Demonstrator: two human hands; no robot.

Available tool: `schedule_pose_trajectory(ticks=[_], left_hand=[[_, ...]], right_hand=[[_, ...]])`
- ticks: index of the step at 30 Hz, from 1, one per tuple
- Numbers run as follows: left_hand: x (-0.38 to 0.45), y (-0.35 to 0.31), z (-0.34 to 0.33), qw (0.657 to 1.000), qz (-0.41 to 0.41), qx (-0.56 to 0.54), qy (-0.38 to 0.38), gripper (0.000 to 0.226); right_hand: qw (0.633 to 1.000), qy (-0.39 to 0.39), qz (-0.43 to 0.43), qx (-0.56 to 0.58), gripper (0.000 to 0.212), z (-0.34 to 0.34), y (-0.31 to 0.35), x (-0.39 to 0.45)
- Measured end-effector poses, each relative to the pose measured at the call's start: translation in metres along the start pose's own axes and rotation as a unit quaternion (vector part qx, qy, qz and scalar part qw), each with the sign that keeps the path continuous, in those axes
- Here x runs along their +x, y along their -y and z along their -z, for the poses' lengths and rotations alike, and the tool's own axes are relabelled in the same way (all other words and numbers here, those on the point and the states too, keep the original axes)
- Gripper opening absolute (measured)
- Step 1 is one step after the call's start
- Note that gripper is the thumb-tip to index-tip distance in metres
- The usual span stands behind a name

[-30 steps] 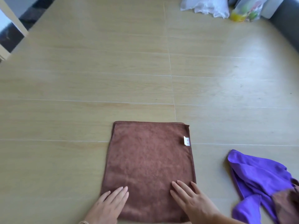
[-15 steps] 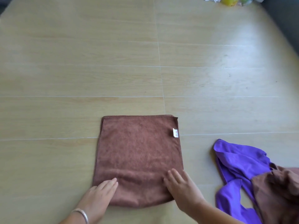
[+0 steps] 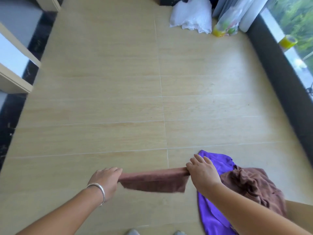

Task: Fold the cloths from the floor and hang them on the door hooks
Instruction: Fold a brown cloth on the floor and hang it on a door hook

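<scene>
A folded brown cloth (image 3: 153, 181) hangs stretched between my two hands, lifted off the wooden floor. My left hand (image 3: 105, 180), with a silver bangle on the wrist, grips its left end. My right hand (image 3: 202, 173) grips its right end. On the floor at the lower right lies a crumpled purple cloth (image 3: 211, 212), partly under my right arm. A second, crumpled brown cloth (image 3: 250, 187) rests on top of it. No door hooks are in view.
White plastic bags (image 3: 191, 16) and a bag with yellow items (image 3: 225, 28) sit at the far end of the floor. A dark window ledge (image 3: 277, 68) runs down the right side with a yellow tape roll (image 3: 288, 41). Pale furniture edges (image 3: 15, 65) stand at the left.
The brown cloth lay flat on the floor with both hands pressing its near edge. Now it is off the floor, held by both ends, and the view has risen and widened.
</scene>
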State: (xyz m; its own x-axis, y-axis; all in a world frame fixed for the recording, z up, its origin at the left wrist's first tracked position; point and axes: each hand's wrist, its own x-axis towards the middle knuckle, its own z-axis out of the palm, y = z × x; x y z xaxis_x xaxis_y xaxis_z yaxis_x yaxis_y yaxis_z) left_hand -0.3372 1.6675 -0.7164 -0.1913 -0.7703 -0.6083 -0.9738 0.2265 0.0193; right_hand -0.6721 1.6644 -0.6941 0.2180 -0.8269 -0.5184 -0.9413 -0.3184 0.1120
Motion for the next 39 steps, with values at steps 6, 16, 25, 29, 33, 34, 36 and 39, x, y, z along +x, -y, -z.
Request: schedule_pose_trajectory(ticks=[6, 16, 25, 29, 33, 34, 36, 39], left_hand=[[-0.09, 0.001, 0.165, 0.985, -0.028, -0.116, 0.124, 0.034], [-0.221, 0.012, 0.425, 0.994, -0.063, -0.078, 0.05, 0.025], [-0.335, 0.031, 0.598, 0.991, -0.036, -0.043, -0.124, 0.023], [-0.387, 0.035, 0.663, 0.964, -0.005, -0.054, -0.259, 0.023], [-0.437, 0.038, 0.715, 0.922, 0.041, 0.004, -0.385, 0.018], [-0.45, 0.039, 0.726, 0.91, 0.051, 0.03, -0.409, 0.017], [-0.476, 0.038, 0.746, 0.893, 0.069, 0.07, -0.438, 0.016], [-0.513, 0.036, 0.769, 0.882, 0.084, 0.09, -0.455, 0.017]], right_hand=[[0.999, 0.001, 0.004, -0.037, 0.03, 0.162, -0.034, -0.086], [0.996, -0.072, 0.038, -0.025, 0.029, 0.409, -0.083, -0.183], [0.974, -0.225, 0.034, -0.011, 0.027, 0.602, -0.103, -0.264], [0.949, -0.316, 0.009, -0.005, 0.024, 0.675, -0.108, -0.305], [0.911, -0.41, -0.015, -0.036, 0.029, 0.734, -0.109, -0.341], [0.903, -0.428, -0.022, -0.038, 0.03, 0.746, -0.109, -0.351], [0.888, -0.457, -0.035, -0.036, 0.031, 0.768, -0.108, -0.37], [0.873, -0.484, -0.042, -0.038, 0.032, 0.796, -0.106, -0.399]])
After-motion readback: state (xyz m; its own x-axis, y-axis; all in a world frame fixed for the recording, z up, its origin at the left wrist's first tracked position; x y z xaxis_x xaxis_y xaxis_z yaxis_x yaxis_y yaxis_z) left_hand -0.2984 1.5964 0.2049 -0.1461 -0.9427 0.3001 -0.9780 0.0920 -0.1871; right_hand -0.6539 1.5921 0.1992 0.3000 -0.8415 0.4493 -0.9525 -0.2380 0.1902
